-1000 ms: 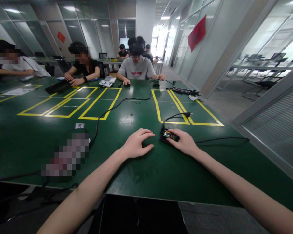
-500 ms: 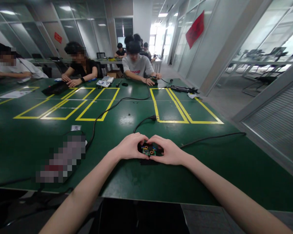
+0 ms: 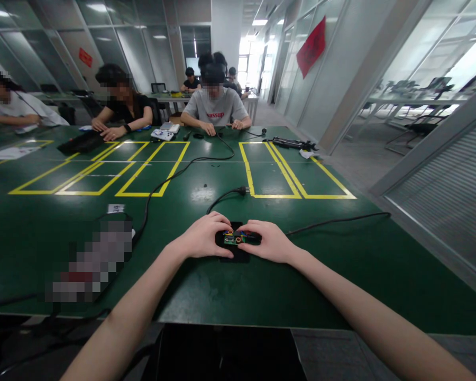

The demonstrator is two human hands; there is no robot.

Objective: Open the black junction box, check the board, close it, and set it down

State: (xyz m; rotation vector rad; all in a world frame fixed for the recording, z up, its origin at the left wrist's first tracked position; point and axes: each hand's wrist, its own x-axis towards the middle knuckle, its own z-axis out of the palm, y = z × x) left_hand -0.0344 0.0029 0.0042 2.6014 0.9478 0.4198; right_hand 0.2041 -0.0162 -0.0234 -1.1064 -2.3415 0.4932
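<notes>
Near the front of the table, both hands grip a small green circuit board (image 3: 230,239) with copper ring coils and thin coloured wires. My left hand (image 3: 202,236) curls around its left end, thumb in front and fingers behind. Around the right end, where dark parts sit, my right hand (image 3: 273,241) closes with its thumb and fingers. A flat black piece (image 3: 238,257) shows under the board and between the hands; whether it is joined to the board I cannot tell. My palms and fingers cover both ends of the board.
A black cable with a plug (image 3: 243,191) lies just beyond my hands. To the left is a blurred-out object (image 3: 97,256) beside a paper label (image 3: 116,208). Yellow tape rectangles (image 3: 275,197) mark the green table (image 3: 238,301). A person (image 3: 214,108) works opposite, others at left.
My fingertips and thumbs, which met before, have parted slightly, and more of the flat black piece shows. The view has shifted a little. The person opposite has moved their hands.
</notes>
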